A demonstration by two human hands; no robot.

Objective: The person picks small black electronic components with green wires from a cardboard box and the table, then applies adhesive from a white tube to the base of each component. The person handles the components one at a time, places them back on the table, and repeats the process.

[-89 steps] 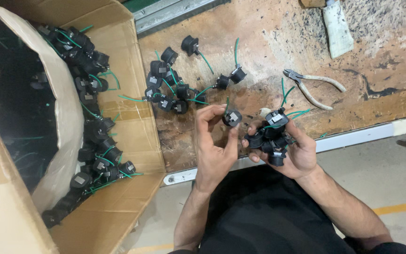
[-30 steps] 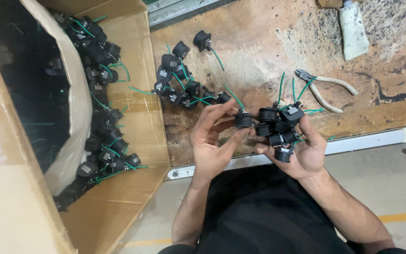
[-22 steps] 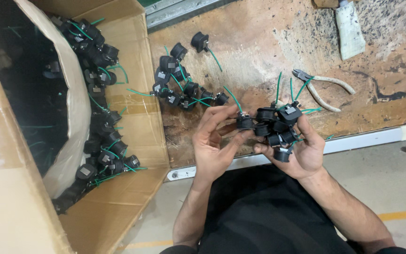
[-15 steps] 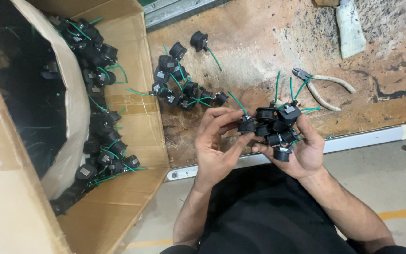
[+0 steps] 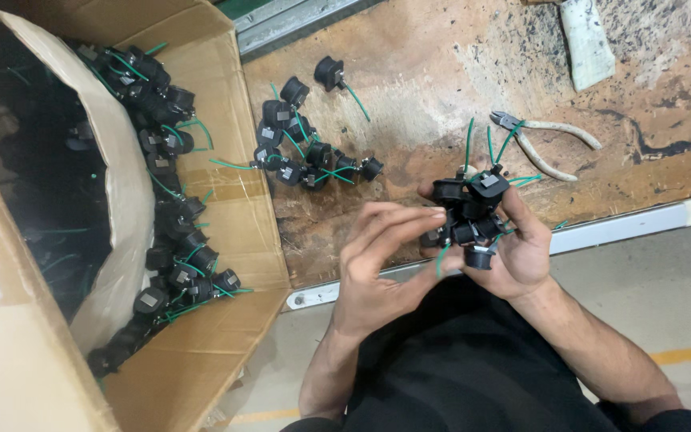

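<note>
Both hands met just above the near edge of the scuffed brown wooden worktop (image 5: 409, 88). The right hand (image 5: 513, 248) was cupped palm-up around a bunch of small black plastic sockets with short green wires (image 5: 467, 212), its fingers curled up behind them and the wires sticking out above and below. The left hand (image 5: 381, 256) came in from beside it, fingers bent, with the fingertips (image 5: 435, 214) pressed against the near side of the bunch; whether they pinched a single socket could not be told.

Beyond the left hand, a loose pile of the same black sockets with green wires (image 5: 301, 148) lay on the worktop. Beyond the right hand, and just past the bunch, lay a pair of pliers with pale handles (image 5: 549, 144), and farther off a grey-white rag (image 5: 585, 40). Well to the left of the left hand stood an open brown cardboard box (image 5: 225, 104) with a pale liner, more black sockets (image 5: 173, 200) heaped along its flap.
</note>
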